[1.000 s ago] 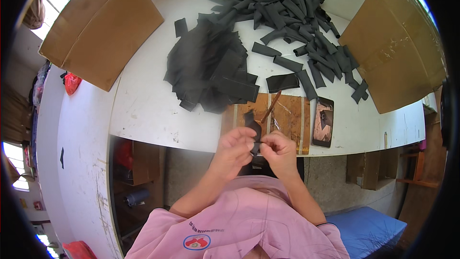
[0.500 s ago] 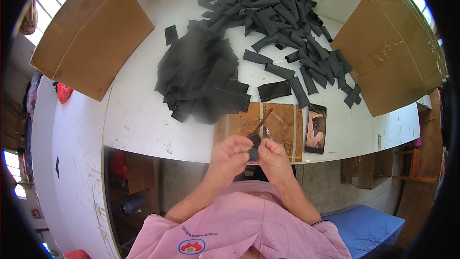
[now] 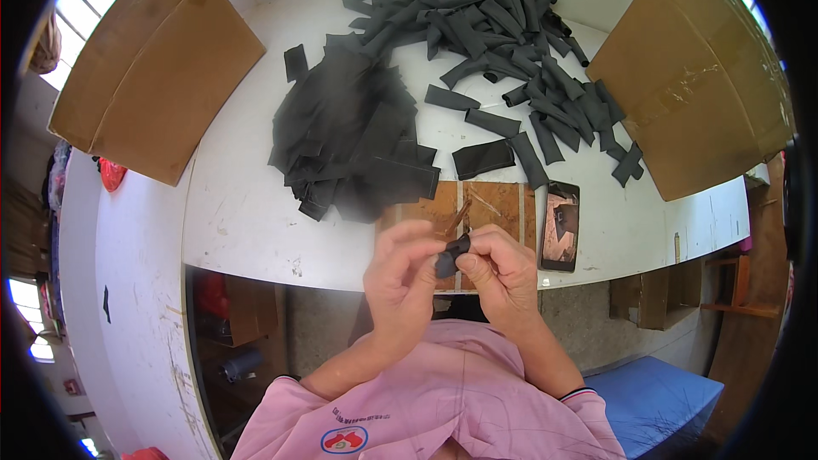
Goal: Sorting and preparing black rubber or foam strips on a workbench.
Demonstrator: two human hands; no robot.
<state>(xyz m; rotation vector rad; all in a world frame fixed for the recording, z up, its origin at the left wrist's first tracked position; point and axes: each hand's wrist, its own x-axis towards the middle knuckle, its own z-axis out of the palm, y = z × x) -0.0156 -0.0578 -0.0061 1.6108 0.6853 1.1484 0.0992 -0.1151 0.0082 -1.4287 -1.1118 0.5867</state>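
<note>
Between my hands, above the table's front edge, is a small piece of black fabric (image 3: 446, 264), folded or rolled short. My right hand (image 3: 504, 274) pinches it between thumb and fingers. At its other side, my left hand (image 3: 399, 277) has the thumb and fingertips closing on the fabric; the upper fingers are raised and a little blurred. A thin brown stick (image 3: 460, 216) points away from the fabric over a brown board (image 3: 503, 204). Whether its near end is inside the fabric I cannot tell, as fingers hide it.
Flat black fabric pieces (image 3: 349, 128) form a stack ahead on the left. Rolled black fabric tubes (image 3: 477, 8) are heaped at the back and right. A phone (image 3: 561, 226) lies right of the board. Cardboard boxes stand at left (image 3: 158, 68) and right (image 3: 690, 77).
Both hands have turned and shifted around the fabric piece; the left fingers have lifted and spread somewhat. The stick's far tip has moved slightly left. The whole view has shifted a little.
</note>
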